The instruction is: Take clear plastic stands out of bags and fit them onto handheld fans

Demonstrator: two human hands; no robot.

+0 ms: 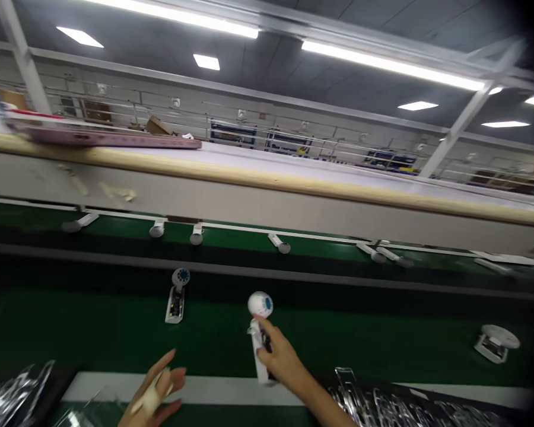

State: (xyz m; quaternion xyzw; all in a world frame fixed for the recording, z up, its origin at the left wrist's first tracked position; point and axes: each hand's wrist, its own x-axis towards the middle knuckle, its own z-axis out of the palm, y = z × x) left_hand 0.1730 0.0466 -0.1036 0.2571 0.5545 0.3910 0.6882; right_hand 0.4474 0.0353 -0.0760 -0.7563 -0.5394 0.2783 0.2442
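White device [257,344] held in the right grip [282,357], tilted slightly.

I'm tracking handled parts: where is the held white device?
In the head view, the held white device is at lower centre, in the right hand, right of another device on the green belt.

One device [175,302] lies on the belt [360,341], left of another device [256,347] in the right hand [285,356].

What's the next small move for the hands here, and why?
Probably bring the left hand across to steady the white device: only the right hand grips it, while the left sits apart to one side, open and seemingly holding nothing.
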